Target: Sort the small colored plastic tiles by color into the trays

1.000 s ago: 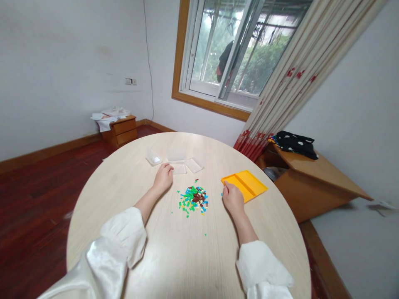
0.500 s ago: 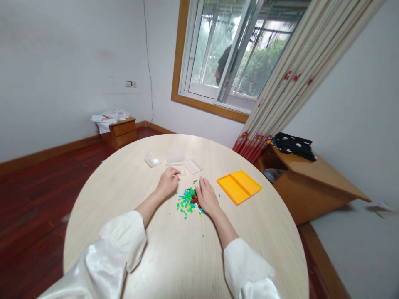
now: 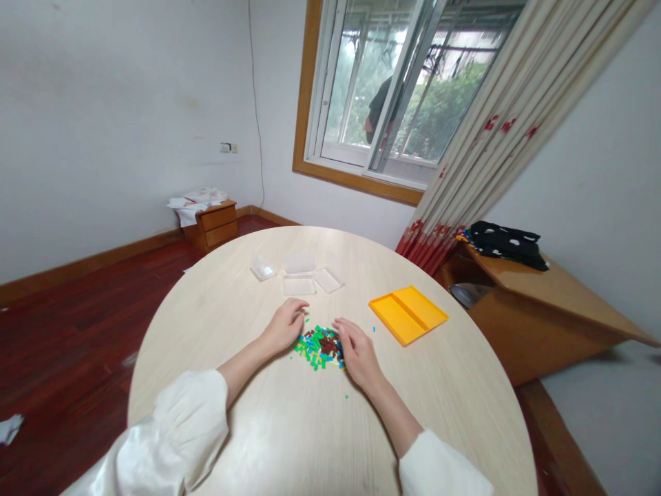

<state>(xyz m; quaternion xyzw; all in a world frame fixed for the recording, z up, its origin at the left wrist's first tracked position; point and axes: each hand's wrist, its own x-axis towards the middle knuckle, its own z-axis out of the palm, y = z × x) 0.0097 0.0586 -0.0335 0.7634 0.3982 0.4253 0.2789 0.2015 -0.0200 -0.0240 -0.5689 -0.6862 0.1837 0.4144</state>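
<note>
A loose pile of small green, blue, yellow and dark brown pieces (image 3: 321, 346) lies on the round pale table (image 3: 289, 427). At its left edge rests my left hand (image 3: 286, 324), fingers slightly curved and apart, with nothing seen in it. My right hand (image 3: 357, 350) is at the pile's right side, fingers loosely bent beside the brown pieces, holding nothing visible. Right of it lies a yellow-orange tray (image 3: 407, 315) with a dividing ridge. Beyond my hands are clear plastic boxes, among them one at the left (image 3: 263, 269) and one in the middle (image 3: 299, 284).
One blue piece (image 3: 374, 329) lies between my right hand and the tray, and a green one (image 3: 346, 397) nearer me. A wooden cabinet (image 3: 547, 331) with black cloth stands at the right, and papers top a small drawer unit (image 3: 219, 226) back left.
My left hand has moved back from the clear boxes to the pile's left edge. My right hand has shifted slightly, and the pile looks more gathered. The view has turned a little left.
</note>
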